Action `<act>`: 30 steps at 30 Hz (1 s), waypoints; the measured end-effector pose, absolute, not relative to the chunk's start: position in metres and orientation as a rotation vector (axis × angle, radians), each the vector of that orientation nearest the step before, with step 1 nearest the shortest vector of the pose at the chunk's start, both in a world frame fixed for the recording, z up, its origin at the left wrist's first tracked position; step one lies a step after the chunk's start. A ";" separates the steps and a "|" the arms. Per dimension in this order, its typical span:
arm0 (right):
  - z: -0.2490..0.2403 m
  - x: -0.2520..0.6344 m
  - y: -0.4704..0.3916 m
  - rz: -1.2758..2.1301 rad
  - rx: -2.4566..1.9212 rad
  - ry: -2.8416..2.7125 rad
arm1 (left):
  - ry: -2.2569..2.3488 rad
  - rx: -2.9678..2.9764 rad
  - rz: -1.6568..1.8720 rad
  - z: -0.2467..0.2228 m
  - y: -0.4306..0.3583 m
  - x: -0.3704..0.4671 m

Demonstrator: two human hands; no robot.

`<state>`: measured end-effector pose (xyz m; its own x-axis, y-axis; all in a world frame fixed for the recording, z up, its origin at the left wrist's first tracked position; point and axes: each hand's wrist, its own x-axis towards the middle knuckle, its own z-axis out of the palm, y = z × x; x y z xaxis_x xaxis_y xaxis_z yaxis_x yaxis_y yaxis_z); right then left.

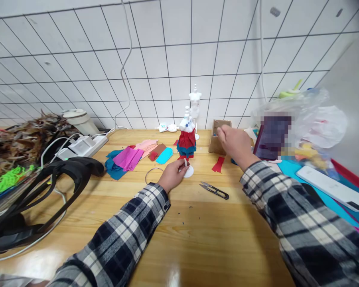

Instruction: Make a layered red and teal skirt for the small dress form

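A miniature dress form (pixel 186 124) stands mid-table, wearing a white bodice and a tiered red and blue skirt. My left hand (pixel 172 174) is closed around the lower part of its stand, just above the round white base (pixel 189 171). In front of the small cardboard box (pixel 214 145), my right hand (pixel 239 145) is raised with its fingers pinched together. Whatever those fingers hold, if anything, is too small to make out. Thread snips (pixel 214 190) lie between my two arms. A red fabric scrap (pixel 218 164) rests below the box.
Behind stands another white dress form (pixel 195 99). Coloured fabric pieces (pixel 128 158) and a thin hoop (pixel 149 170) lie left. A black headset frame (pixel 74 175) and power strip (pixel 92 145) sit further left. A phone (pixel 272 135), plastic bags (pixel 320 125) and a white device (pixel 329 185) crowd the right.
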<state>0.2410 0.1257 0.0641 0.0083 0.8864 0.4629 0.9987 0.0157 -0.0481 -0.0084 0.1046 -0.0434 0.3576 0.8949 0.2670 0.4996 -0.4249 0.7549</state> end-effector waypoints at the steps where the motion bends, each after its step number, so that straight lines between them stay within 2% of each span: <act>1: 0.065 0.247 0.137 -0.468 -1.934 -1.886 | 1.205 2.061 0.914 -0.044 0.104 -0.008; 7: 0.045 0.268 0.146 -0.466 -1.715 -1.820 | 1.223 2.057 0.903 -0.044 0.104 -0.008; 12: 0.004 0.261 0.084 -0.180 -1.698 -1.665 | 1.230 2.066 0.863 -0.043 0.104 -0.009; 15: -0.015 0.257 0.055 0.071 -1.607 -1.814 | 1.243 2.084 0.861 -0.041 0.103 -0.008; 22: -0.014 0.250 0.044 0.284 -1.546 -2.130 | 1.414 2.250 0.897 -0.024 0.088 -0.014; 30: -0.022 0.256 0.049 0.352 -1.657 -2.100 | 1.761 2.462 0.747 -0.013 0.093 -0.079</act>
